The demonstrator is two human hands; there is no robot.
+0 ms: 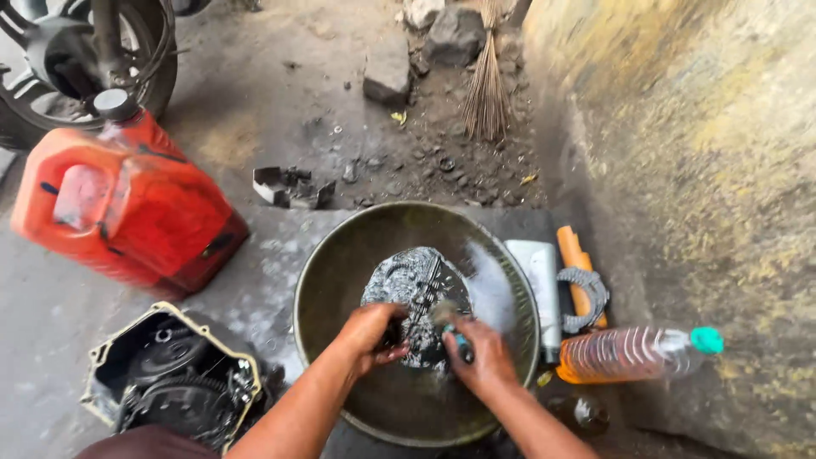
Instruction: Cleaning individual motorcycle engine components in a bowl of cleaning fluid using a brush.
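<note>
There, the left hand (371,333) clenched a greasy metal part (416,293) steady in the basin (331,263), while the right hand (480,353), at three o'clock, gripped a brush (450,327) for scrubbing.

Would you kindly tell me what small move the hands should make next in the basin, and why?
Probably another short brush stroke across the metal part. The left hand steadies it in the basin, the right hand grips the brush against it, and the part looks coated in dark grime.

Roadside motorcycle repair spot: engine cover (174,374), oil jug (127,204), wheel (85,59).
</note>
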